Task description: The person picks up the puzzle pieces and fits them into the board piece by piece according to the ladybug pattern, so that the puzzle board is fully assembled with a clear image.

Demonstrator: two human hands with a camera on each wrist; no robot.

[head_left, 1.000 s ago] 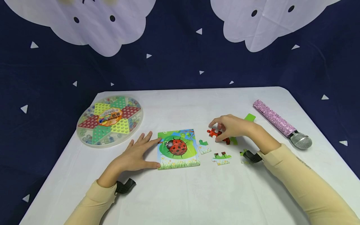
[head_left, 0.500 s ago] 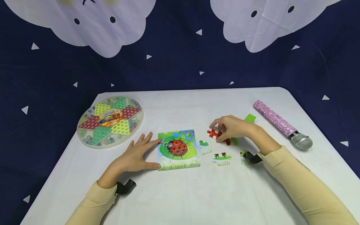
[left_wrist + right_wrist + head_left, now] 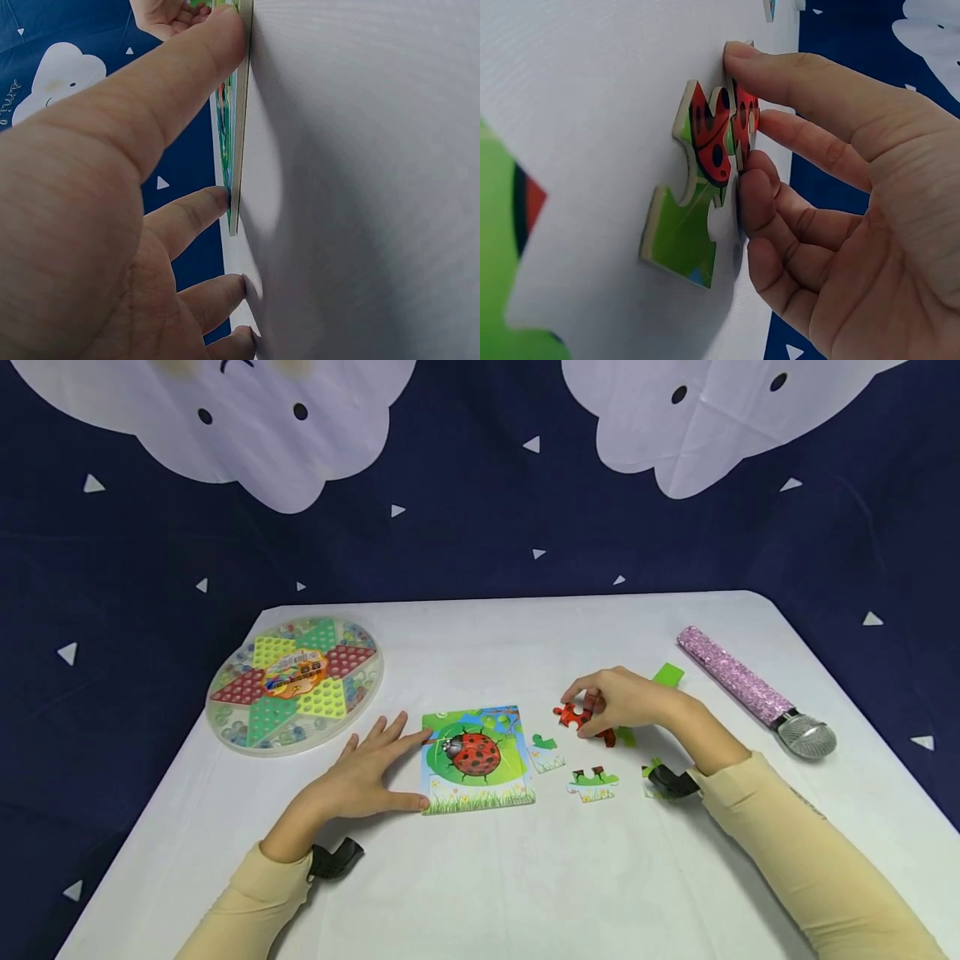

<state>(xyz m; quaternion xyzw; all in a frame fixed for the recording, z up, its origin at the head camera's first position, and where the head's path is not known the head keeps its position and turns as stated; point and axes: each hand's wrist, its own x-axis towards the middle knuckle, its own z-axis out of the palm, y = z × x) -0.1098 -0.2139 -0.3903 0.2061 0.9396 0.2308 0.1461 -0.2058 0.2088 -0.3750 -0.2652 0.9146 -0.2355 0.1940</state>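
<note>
My left hand [image 3: 360, 777] lies with fingers spread, its thumb and index fingertip at the left edge of a square ladybug puzzle board [image 3: 513, 777]. In the left wrist view the thumb rests at the board's edge. To the right, my right hand [image 3: 626, 697] pinches a red spotted puzzle piece [image 3: 567, 717] between thumb and index finger. The right wrist view shows this red piece [image 3: 742, 112] against a red-and-green piece [image 3: 711, 142]; the other fingers are loosely curled. Between board and right hand lie a green-and-white corner piece [image 3: 546, 756] and a grassy piece [image 3: 592, 785].
A grassy piece [image 3: 651, 781] is partly hidden under the black right wrist camera [image 3: 673, 780]. Beyond the right hand lies a green piece [image 3: 667, 674]. A glittery pink microphone [image 3: 750, 687] lies far right, and a round Chinese checkers set [image 3: 292, 685] sits at the left.
Both hands stay nearly still. A little more red shows between the right thumb and fingers. The left hand keeps its place at the board.
</note>
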